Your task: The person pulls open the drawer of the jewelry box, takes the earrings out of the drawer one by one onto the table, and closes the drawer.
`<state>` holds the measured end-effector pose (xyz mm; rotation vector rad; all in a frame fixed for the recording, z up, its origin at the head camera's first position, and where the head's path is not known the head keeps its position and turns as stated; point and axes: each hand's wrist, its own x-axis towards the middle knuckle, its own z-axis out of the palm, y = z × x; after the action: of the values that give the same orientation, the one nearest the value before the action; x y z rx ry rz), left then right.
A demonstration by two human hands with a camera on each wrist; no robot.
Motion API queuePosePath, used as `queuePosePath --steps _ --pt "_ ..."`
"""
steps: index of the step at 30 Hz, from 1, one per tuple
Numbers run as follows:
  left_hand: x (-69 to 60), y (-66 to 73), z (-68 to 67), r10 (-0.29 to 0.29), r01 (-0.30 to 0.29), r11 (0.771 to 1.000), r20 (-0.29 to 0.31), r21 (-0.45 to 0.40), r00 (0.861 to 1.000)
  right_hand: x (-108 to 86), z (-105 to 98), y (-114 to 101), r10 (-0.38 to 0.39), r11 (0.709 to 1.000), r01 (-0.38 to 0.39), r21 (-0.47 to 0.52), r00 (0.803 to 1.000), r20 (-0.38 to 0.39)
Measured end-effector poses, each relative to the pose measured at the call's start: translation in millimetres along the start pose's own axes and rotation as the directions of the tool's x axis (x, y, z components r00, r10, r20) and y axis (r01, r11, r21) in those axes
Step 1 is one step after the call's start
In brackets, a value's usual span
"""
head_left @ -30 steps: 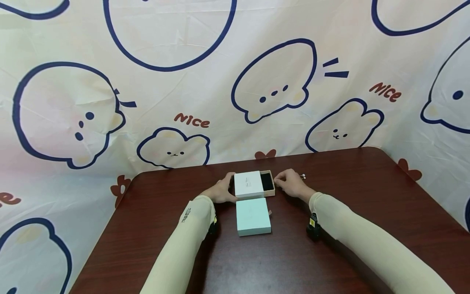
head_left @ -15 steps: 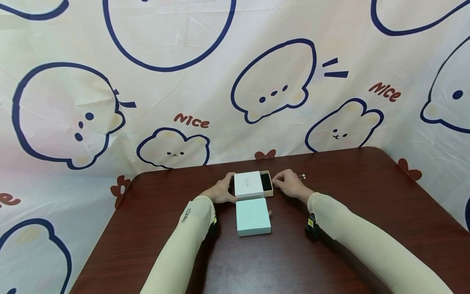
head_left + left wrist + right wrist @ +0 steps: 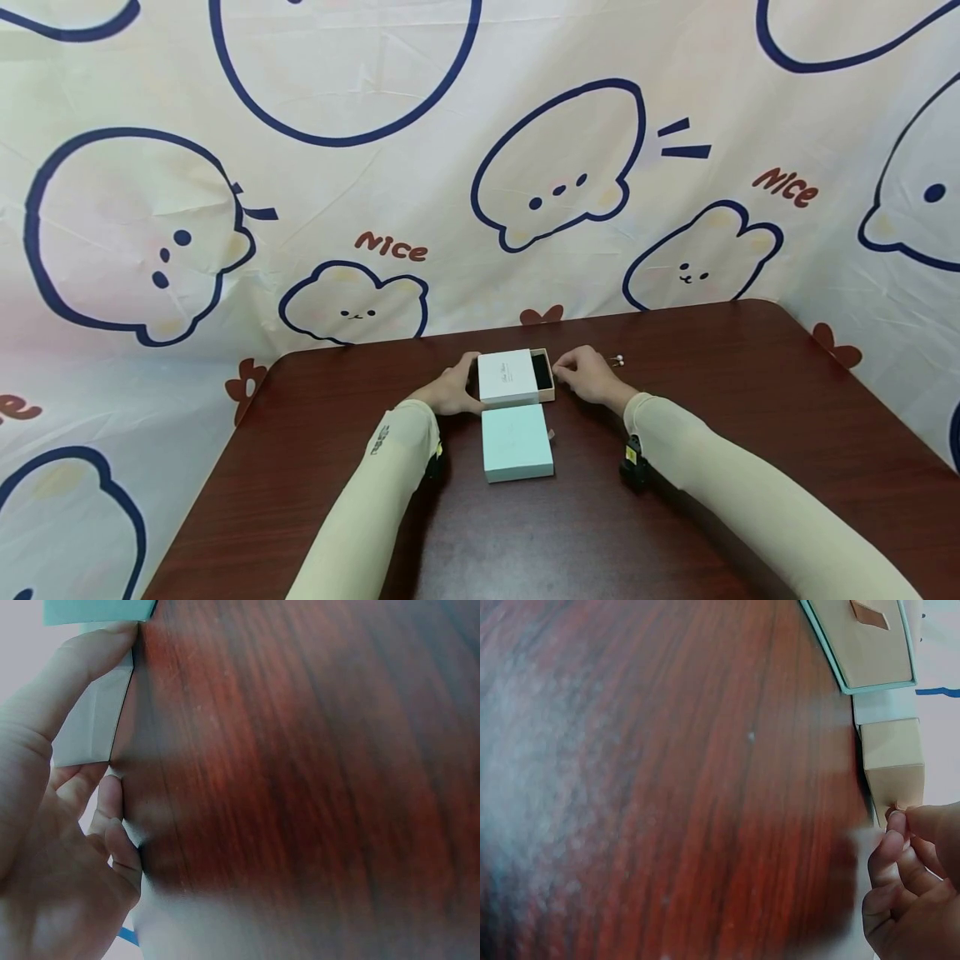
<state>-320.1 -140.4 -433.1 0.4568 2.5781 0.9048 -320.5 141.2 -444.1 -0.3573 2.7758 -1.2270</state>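
Note:
A white box sleeve (image 3: 507, 377) with small print lies near the back of the table. My left hand (image 3: 450, 390) grips it from the left, thumb at the near side and fingers at the far side. From the sleeve's right end sticks out a tan drawer (image 3: 894, 746) with a black lining (image 3: 541, 372). My right hand (image 3: 590, 373) pinches a small tan pull tab (image 3: 897, 807) on the drawer's end with thumb and forefinger. Directly in front of the sleeve lies a mint-green box (image 3: 517, 442), with a tan tab on its right end.
Small white-tipped earrings (image 3: 617, 360) lie just right of my right hand. The dark wooden table (image 3: 570, 533) ends at a printed cloth backdrop (image 3: 480, 283) behind. The mint box sits close against the white sleeve's near side.
The tan drawer has slid a little left, further into the white sleeve, and my right hand has moved left with it. My left hand and the mint box stay put.

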Motion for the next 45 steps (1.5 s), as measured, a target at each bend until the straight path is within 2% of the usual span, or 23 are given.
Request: queuePosePath --steps 45 --pt "-1.0 1.6 -1.1 0.004 -0.004 1.000 0.006 -0.006 1.000 2.7 12.3 -5.4 -0.009 0.999 0.010 0.033 1.000 -0.006"
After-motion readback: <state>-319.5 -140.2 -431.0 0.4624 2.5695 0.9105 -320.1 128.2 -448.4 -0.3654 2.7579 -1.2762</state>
